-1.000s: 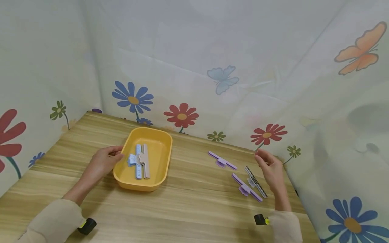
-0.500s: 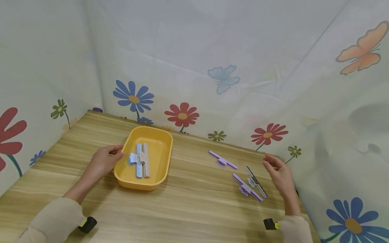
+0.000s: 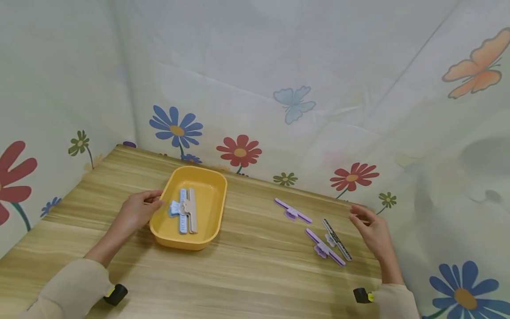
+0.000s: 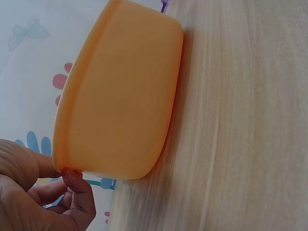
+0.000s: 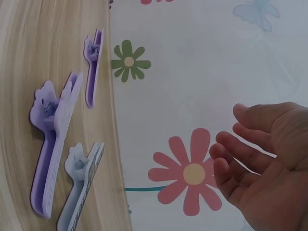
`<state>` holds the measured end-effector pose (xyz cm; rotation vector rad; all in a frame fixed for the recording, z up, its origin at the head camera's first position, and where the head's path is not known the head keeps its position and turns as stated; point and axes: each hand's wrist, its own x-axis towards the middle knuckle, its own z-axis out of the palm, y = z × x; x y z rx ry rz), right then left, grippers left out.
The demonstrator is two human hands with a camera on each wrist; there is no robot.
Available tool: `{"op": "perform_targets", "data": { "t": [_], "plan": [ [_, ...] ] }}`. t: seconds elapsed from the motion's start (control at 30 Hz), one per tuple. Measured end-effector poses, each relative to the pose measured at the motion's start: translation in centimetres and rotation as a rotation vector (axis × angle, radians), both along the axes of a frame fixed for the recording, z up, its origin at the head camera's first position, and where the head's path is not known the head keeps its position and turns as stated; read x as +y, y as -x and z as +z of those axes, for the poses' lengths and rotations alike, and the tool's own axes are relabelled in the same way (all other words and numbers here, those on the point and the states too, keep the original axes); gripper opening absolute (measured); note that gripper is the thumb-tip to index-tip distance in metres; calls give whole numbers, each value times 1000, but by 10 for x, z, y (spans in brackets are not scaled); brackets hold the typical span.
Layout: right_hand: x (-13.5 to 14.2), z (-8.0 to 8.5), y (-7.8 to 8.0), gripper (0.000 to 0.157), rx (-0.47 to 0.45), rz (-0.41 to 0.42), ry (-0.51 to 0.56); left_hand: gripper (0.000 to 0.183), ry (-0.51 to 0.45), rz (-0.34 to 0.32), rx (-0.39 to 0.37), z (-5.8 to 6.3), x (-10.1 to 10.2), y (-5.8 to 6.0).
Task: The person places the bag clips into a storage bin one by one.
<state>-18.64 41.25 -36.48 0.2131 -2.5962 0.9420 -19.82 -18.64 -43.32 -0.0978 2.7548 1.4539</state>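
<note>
My left hand [image 3: 137, 212] pinches the left rim of a yellow plastic basin [image 3: 213, 217] between thumb and fingers; the left wrist view shows the fingertips at the rim of the basin [image 4: 120, 96]. Inside lie a blue clip [image 3: 183, 226] and a grey-beige clip [image 3: 193, 219], side by side. My right hand [image 3: 372, 232] is raised at the right with loosely bent fingers and holds nothing. Nearest to it is a black-and-white patterned clip [image 3: 338, 241], with a purple clip [image 3: 326, 248] beside it. Another purple clip [image 3: 292, 210] lies farther back.
The wood-grain table [image 3: 259, 274] carries everything. A fabric wall [image 3: 247, 66] printed with flowers and butterflies rises behind the table and along both sides. The right hand is close to the table's right edge.
My right hand has moved to the right, away from the clips. The left hand stays at the basin's rim, and the clips have kept their places.
</note>
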Motion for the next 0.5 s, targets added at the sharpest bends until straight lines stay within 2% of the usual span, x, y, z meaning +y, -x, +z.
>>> {"op": "perform_targets", "data": {
  "t": [0.33,0.5],
  "plan": [
    [7,-17,5,31,-46,11,-85,50,3,-1,16,-2,0,-2],
    [10,-28,4,34,-122,20,-104,49,2,0,24,-1,0,-2]
  ]
}}
